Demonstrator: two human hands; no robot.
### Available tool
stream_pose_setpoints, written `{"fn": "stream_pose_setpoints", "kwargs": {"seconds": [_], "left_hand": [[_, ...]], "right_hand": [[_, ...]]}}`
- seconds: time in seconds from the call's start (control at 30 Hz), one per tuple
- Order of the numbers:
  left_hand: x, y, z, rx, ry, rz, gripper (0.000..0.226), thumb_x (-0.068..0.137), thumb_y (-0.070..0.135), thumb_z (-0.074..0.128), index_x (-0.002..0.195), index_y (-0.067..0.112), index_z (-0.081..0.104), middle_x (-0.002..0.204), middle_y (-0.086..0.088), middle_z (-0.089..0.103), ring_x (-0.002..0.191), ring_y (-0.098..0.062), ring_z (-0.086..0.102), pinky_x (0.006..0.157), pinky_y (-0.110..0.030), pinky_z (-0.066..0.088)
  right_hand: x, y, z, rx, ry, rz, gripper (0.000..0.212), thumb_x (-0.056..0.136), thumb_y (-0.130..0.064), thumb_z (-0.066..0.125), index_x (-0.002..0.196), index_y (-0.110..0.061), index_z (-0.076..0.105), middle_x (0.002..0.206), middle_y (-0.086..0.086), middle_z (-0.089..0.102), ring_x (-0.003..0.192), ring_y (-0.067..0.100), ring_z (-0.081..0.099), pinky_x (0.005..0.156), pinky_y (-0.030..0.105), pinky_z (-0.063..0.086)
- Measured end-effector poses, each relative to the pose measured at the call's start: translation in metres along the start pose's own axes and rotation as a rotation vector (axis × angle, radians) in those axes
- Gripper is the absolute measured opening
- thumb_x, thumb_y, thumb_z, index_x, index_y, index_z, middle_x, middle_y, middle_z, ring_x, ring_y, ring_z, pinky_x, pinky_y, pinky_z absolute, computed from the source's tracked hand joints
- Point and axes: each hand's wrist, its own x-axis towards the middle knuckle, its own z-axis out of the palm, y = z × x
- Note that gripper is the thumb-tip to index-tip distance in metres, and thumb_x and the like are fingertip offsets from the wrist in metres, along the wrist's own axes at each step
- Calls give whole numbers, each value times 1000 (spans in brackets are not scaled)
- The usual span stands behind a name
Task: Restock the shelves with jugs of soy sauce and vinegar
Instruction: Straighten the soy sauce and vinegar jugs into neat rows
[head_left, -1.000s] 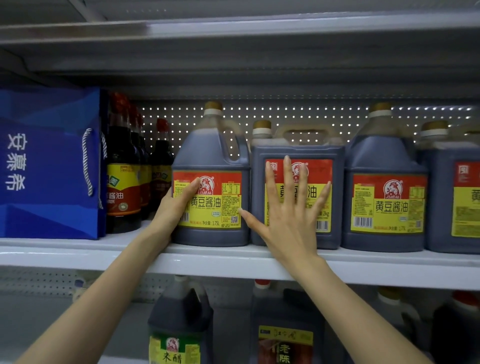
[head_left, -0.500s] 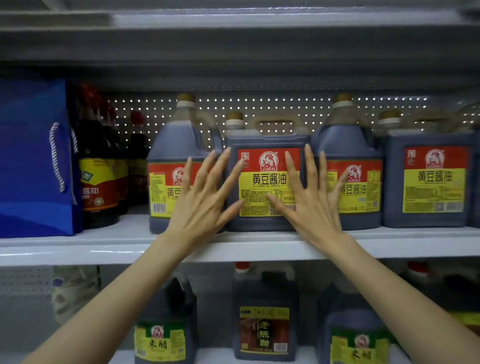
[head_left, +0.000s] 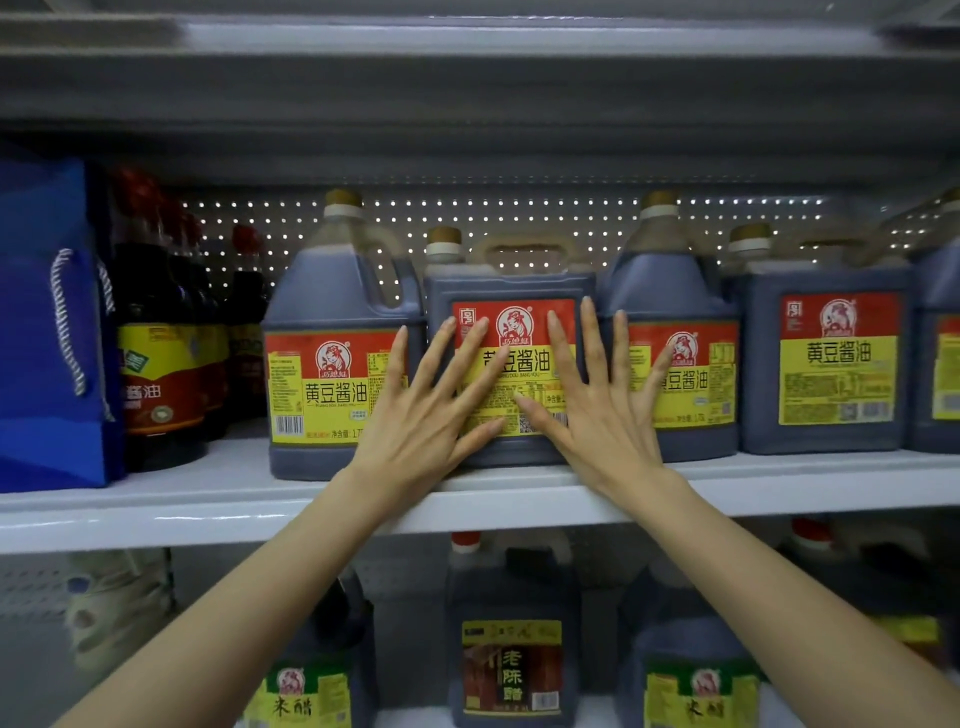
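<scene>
- Pressing square soy sauce jug (head_left: 511, 291) at frame centre, on middle shelf (head_left: 208, 499); seating step.
- Left hand (head_left: 421, 415), right hand (head_left: 597, 410): fingers straight, splayed on label, gripping nothing.
- Next, likely: even push straight back.

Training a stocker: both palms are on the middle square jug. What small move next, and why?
Probably lift the left hand and right hand away: the square soy sauce jug with a red and yellow label stands upright on the white shelf, facing out, ungripped.
</scene>
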Motion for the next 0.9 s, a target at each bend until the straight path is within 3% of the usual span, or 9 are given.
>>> {"fn": "stream_pose_setpoints", "kwargs": {"seconds": [0.13, 0.23, 0.4, 0.47, 0.6, 0.73, 0.9], "left_hand": [[-4, -3, -6, -12, -6, -19, 66, 98, 58, 9, 153, 21, 12, 159, -9, 11, 146, -29, 9, 115, -56, 4], [-12, -9, -9, -30, 4, -178, 67, 97, 59, 9, 153, 22, 9, 160, -10, 9, 147, -30, 6, 113, -57, -4], [-13, -7, -12, -85, -117, -252, 69, 93, 64, 4, 152, 29, 3, 161, -7, 4, 147, -34, -3, 107, -64, -7], [-13, -5, -16, -104, -180, -253, 73, 90, 68, -5, 151, 30, -6, 161, -7, -1, 146, -34, -11, 106, -64, -11], [-17, 8, -28, -235, -256, -280, 85, 68, 76, -30, 139, 31, -35, 148, -4, -36, 135, -29, -38, 104, -57, -23], [-22, 37, -43, -417, -208, -261, 86, 74, 77, -20, 146, 30, -22, 152, -1, -33, 139, -22, -31, 104, -46, -30], [-18, 81, -63, -595, -202, -149, 86, 73, 79, -19, 145, 33, -22, 152, 4, -33, 141, -17, -28, 100, -36, -37]], "right_hand": [[-6, 1, -6, 13, -62, -4, 82, 87, -77, 3, 151, -28, -13, 160, 1, -13, 147, 27, -12, 107, 68, -10], [-22, 12, -9, 104, -55, 106, 84, 80, -82, -2, 144, -36, -29, 152, -5, -37, 142, 20, -30, 105, 62, -23], [-25, 17, -15, 99, -273, 254, 93, 75, -85, 6, 130, -32, -48, 134, -2, -59, 126, 21, -51, 103, 68, -19], [-22, 17, -21, 115, -336, 247, 94, 78, -83, 13, 127, -32, -49, 132, -1, -60, 125, 23, -52, 102, 69, -18], [-30, 19, -50, 177, -421, 228, 85, 79, -78, 11, 134, -36, -39, 140, -1, -51, 128, 22, -46, 106, 65, -18], [-63, 27, -79, 106, -391, 260, 83, 78, -76, 6, 140, -37, -33, 147, -2, -44, 136, 21, -39, 105, 61, -22], [-107, 68, -119, -4, -464, 336, 80, 84, -74, 13, 144, -39, -26, 153, -3, -35, 143, 27, -27, 106, 66, -16]]}}
